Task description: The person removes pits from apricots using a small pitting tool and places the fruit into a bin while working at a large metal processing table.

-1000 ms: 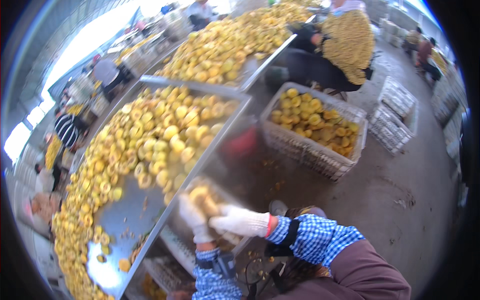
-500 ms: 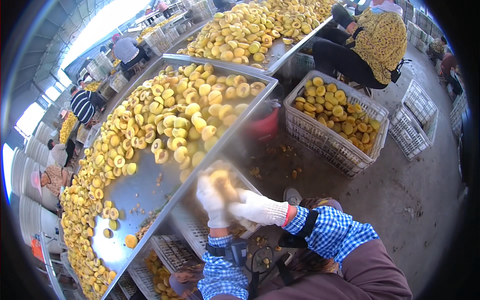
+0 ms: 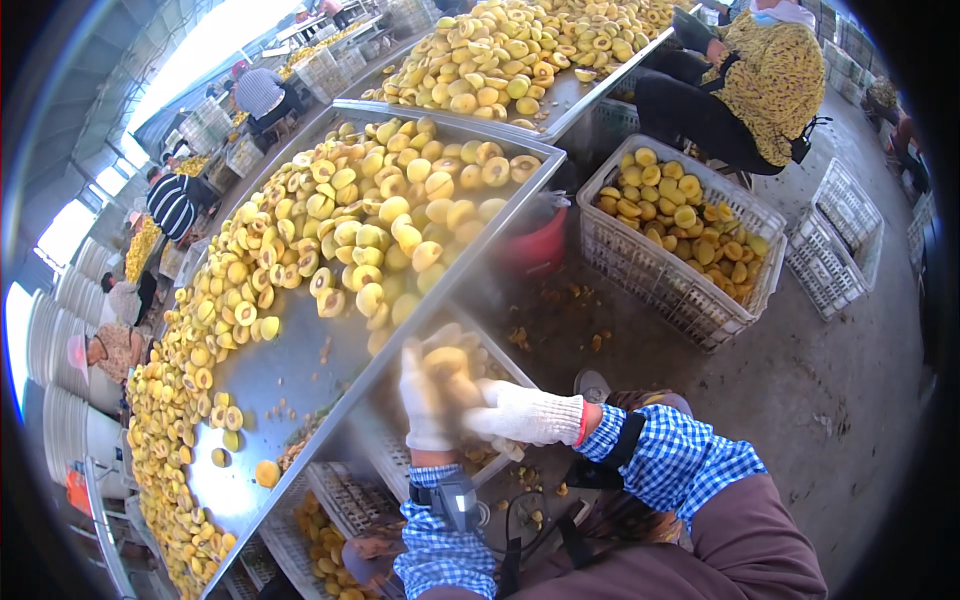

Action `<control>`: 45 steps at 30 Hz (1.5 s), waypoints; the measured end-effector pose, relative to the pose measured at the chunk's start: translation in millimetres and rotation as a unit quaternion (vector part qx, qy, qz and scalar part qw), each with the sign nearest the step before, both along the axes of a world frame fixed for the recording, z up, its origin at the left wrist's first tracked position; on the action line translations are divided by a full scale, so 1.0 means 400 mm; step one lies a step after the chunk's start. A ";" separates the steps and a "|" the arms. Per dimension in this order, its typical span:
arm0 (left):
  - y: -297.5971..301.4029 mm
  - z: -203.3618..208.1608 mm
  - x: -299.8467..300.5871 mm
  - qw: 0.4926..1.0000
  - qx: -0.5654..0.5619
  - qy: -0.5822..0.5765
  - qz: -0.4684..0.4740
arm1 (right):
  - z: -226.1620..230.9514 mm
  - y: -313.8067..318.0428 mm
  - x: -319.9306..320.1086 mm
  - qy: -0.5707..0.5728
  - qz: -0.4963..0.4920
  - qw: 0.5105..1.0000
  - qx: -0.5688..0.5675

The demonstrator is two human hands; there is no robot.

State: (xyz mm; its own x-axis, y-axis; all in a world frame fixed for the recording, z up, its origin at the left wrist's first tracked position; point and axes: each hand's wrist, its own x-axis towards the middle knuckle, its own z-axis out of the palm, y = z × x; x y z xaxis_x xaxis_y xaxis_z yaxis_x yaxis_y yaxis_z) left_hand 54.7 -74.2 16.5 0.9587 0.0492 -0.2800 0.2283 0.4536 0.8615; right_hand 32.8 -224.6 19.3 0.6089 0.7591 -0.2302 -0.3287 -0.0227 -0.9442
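Both my hands wear white knit gloves and meet just past the near edge of the metal table point(image 3: 285, 365). My left hand point(image 3: 424, 405) is closed around a yellow peach half point(image 3: 450, 370), with the thumb side upright against it. From the right, my right hand point(image 3: 527, 414) reaches in, its fingers closed and pressed against the fruit. Haze over the picture blurs the fingertips, so a tool in the right hand cannot be made out. A heap of cut yellow peach halves point(image 3: 350, 235) covers much of the table, several showing brown hollows.
Beneath my hands stands a pale plastic crate point(image 3: 385, 440). A crate of peach halves point(image 3: 655, 260) stands on the floor at right, beside a red bucket point(image 3: 535, 245). Farther right are empty crates point(image 3: 828, 265). A seated person point(image 3: 770, 95) works at the far table.
The whole view has shifted slightly, so the tables and crates sit a little farther right. My hands remain together around the peach half.
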 end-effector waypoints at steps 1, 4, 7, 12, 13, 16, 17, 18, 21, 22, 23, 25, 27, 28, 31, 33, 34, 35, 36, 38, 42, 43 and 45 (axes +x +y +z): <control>0.003 0.002 0.003 1.000 -0.021 0.019 -0.005 | 0.004 0.002 -0.001 0.002 0.003 1.000 0.000; 0.010 0.004 0.009 0.998 -0.050 0.041 0.001 | 0.016 0.016 -0.007 0.028 -0.013 1.000 -0.007; -0.005 -0.008 0.019 0.996 0.079 -0.041 0.025 | -0.057 0.030 -0.012 -0.258 -0.106 0.945 -0.169; 0.018 0.023 0.009 0.997 0.075 -0.006 -0.005 | 0.025 0.003 -0.001 0.038 0.005 0.999 0.008; 0.026 0.019 0.009 0.999 0.051 0.010 -0.010 | 0.036 0.002 -0.001 0.099 0.042 0.992 0.057; 0.023 -0.003 0.006 0.997 0.077 0.009 0.005 | 0.023 0.016 -0.013 0.063 0.014 0.997 0.044; 0.019 -0.009 0.001 0.990 0.136 -0.016 0.043 | 0.024 0.025 -0.027 0.032 -0.029 0.999 0.021; 0.016 -0.009 -0.003 0.977 0.194 -0.041 0.080 | 0.028 0.022 -0.027 0.033 -0.027 0.999 0.022; 0.010 0.042 -0.028 0.996 0.059 -0.015 0.067 | 0.069 0.001 -0.004 0.217 0.061 0.970 0.087; 0.011 0.050 -0.032 0.996 -0.059 0.012 0.062 | 0.067 0.006 -0.006 0.218 0.063 0.970 0.088; 0.027 0.044 -0.038 0.995 -0.090 0.009 0.044 | 0.072 0.010 -0.008 0.201 0.059 0.974 0.082; 0.044 0.024 -0.039 0.995 -0.090 0.008 0.047 | 0.076 0.026 -0.018 0.160 0.044 0.984 0.066; 0.029 0.023 -0.045 0.998 -0.022 0.007 0.065 | 0.015 0.052 -0.030 0.104 0.032 0.992 0.059; 0.031 0.021 -0.047 0.998 -0.022 0.007 0.064 | -0.014 0.060 -0.033 0.048 0.022 0.997 0.053; 0.042 0.029 -0.058 0.997 -0.015 0.000 0.079 | 0.022 0.046 -0.023 0.174 0.058 0.978 0.099; 0.043 0.052 -0.063 0.997 -0.017 0.017 0.075 | 0.051 0.041 -0.024 0.234 0.073 0.960 0.132; 0.046 0.057 -0.065 0.997 -0.020 0.035 0.067 | 0.052 0.046 -0.027 0.235 0.076 0.960 0.131; 0.050 0.050 -0.067 0.997 -0.018 0.037 0.060 | 0.050 0.050 -0.032 0.180 0.072 0.976 0.094; 0.054 0.033 -0.067 0.997 -0.018 0.038 0.059 | 0.049 0.053 -0.036 0.125 0.068 0.988 0.057; 0.051 0.016 -0.068 0.977 0.153 -0.057 0.140 | 0.039 0.060 -0.036 0.224 0.082 0.964 0.117; 0.041 0.075 -0.088 0.995 -0.043 -0.012 0.090 | 0.021 0.061 -0.028 0.355 0.138 0.899 0.218; 0.045 0.079 -0.089 0.996 -0.057 0.011 0.068 | 0.028 0.063 -0.033 0.261 0.085 0.952 0.134; 0.065 0.073 -0.088 0.998 -0.005 0.021 0.057 | 0.049 0.063 -0.039 0.213 0.092 0.967 0.109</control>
State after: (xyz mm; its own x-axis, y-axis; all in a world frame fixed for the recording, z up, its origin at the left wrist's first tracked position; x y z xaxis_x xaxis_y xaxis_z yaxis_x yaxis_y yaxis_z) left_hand 19.5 -48.0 45.8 0.9347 0.1547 -0.3200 0.2095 0.4875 0.8476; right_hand 17.2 -199.6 38.9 0.3447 0.9044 -0.2515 -0.6974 0.0674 -0.7135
